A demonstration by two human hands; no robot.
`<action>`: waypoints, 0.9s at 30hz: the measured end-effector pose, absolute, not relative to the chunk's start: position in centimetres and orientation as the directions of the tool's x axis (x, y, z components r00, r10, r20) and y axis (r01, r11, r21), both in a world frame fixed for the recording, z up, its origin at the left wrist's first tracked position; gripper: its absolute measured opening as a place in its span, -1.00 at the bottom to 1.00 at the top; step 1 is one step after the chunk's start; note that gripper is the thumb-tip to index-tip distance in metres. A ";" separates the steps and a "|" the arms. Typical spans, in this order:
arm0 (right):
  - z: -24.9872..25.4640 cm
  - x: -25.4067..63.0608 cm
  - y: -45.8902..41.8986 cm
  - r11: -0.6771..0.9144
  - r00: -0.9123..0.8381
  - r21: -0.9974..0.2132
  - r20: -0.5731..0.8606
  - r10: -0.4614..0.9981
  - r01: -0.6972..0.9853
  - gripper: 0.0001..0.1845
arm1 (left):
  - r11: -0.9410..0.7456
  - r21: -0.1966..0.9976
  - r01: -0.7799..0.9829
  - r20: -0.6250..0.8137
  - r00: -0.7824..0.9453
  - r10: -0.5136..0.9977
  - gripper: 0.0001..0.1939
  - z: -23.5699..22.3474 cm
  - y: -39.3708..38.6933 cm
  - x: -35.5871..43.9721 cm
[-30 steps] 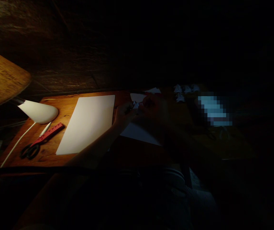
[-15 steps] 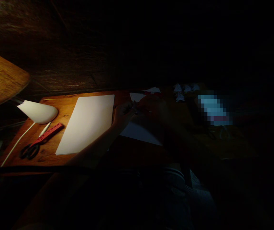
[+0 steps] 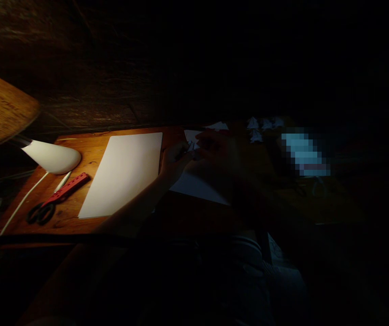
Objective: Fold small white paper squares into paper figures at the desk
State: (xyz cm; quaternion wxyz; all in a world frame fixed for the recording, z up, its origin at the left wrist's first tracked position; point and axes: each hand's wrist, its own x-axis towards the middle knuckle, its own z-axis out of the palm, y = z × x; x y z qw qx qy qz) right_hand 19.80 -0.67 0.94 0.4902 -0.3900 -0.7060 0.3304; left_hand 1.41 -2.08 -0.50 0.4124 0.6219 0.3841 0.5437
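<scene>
My left hand (image 3: 176,156) is closed on a small piece of folded white paper (image 3: 192,146) near the middle of the table. Close against it, my right hand (image 3: 214,147) has its fingers bent at the same folded paper. Deep shadow hides much of the right hand. Beneath my hands lies a sheet of white paper (image 3: 197,186), and another white piece (image 3: 189,135) shows just behind them. To the left is a larger stack of white paper (image 3: 122,174), brightly lit.
A white lamp (image 3: 53,157) with a cord stands at the left, beside black-handled scissors (image 3: 45,213) and a red perforated strip (image 3: 70,186). Several small folded paper shapes (image 3: 256,136) sit at the back right, near a pixelated lit screen (image 3: 304,154).
My right fingers moved away from the folded paper and came back to it, uncovering more of its white surface. My left hand stays nearly in place.
</scene>
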 end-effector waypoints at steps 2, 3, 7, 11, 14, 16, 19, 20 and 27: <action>1.1 19.8 -0.8 0.475 -0.225 -0.847 0.428 0.875 0.237 -0.69 | -0.370 0.928 0.027 0.366 0.105 0.925 -0.73 -0.6 -2.1 1.5; 1.2 19.9 -0.9 0.479 -0.237 -0.840 0.426 0.873 0.254 -0.70 | -0.374 0.927 0.029 0.370 0.099 0.924 -0.73 -0.6 -2.0 1.5; 1.5 19.9 -0.9 0.525 -0.281 -0.779 0.449 0.848 0.341 -0.77 | -0.379 0.925 0.027 0.374 0.100 0.922 -0.73 -0.8 -2.0 1.6; 1.3 19.7 -0.6 0.535 -0.239 -0.753 0.478 0.845 0.384 -0.84 | -0.354 0.935 0.006 0.351 0.105 0.930 -0.73 -0.9 -2.0 1.7; 1.0 19.6 -0.8 0.520 -0.216 -0.752 0.474 0.854 0.404 -0.82 | -0.356 0.935 0.013 0.353 0.089 0.931 -0.70 -1.1 -1.9 1.6; 0.9 19.5 -1.0 0.519 -0.212 -0.743 0.475 0.854 0.423 -0.78 | -0.350 0.936 0.036 0.347 0.074 0.935 -0.69 -1.2 -1.8 1.5; 0.8 19.4 -1.3 0.537 -0.221 -0.714 0.494 0.841 0.448 -0.68 | -0.328 0.943 0.060 0.324 0.072 0.943 -0.70 -1.2 -1.8 1.5; 0.7 19.3 -1.3 0.547 -0.227 -0.699 0.503 0.834 0.462 -0.66 | -0.323 0.945 0.057 0.319 0.073 0.945 -0.70 -1.3 -1.8 1.5; 0.8 19.6 -1.3 0.605 -0.298 -0.594 0.537 0.789 0.529 -0.70 | -0.330 0.944 -0.009 0.330 0.067 0.942 -0.65 -1.3 -1.8 1.8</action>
